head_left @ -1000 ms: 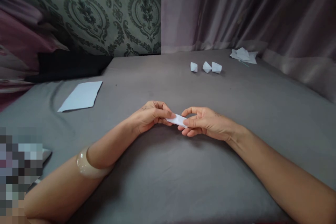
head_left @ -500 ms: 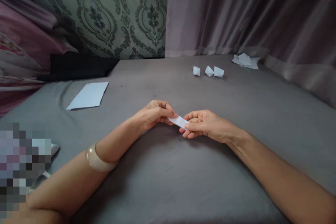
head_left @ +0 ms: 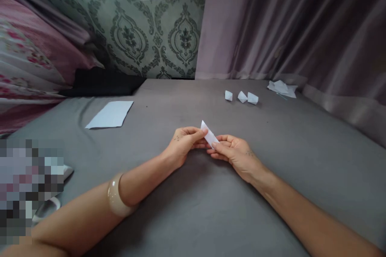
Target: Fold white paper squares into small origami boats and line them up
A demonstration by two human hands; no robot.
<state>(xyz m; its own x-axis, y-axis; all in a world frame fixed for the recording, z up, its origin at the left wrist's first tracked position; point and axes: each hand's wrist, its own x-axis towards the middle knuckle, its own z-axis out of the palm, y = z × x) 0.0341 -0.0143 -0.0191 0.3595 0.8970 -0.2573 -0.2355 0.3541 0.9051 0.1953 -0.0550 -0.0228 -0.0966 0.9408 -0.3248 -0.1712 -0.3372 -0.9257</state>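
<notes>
A narrow folded strip of white paper (head_left: 209,134) stands tilted up between my hands, its pointed end rising at the far side. My left hand (head_left: 183,144) pinches the strip's left side between thumb and fingers. My right hand (head_left: 233,154) grips its lower end from the right. The fingertips of both hands nearly meet at the paper and hide part of it. A pale translucent bangle (head_left: 116,196) circles my left forearm.
Several small folded white paper pieces (head_left: 242,96) lie at the far side of the grey bedsheet (head_left: 181,102), near a loose heap of white paper (head_left: 282,88). A flat white sheet (head_left: 110,115) lies at the left. A pixelated patch (head_left: 28,188) covers the lower left.
The paper strip has turned from nearly flat to tilted up, with its tip pointing away from me. Both hands have rotated slightly around it, and the view has tipped upward.
</notes>
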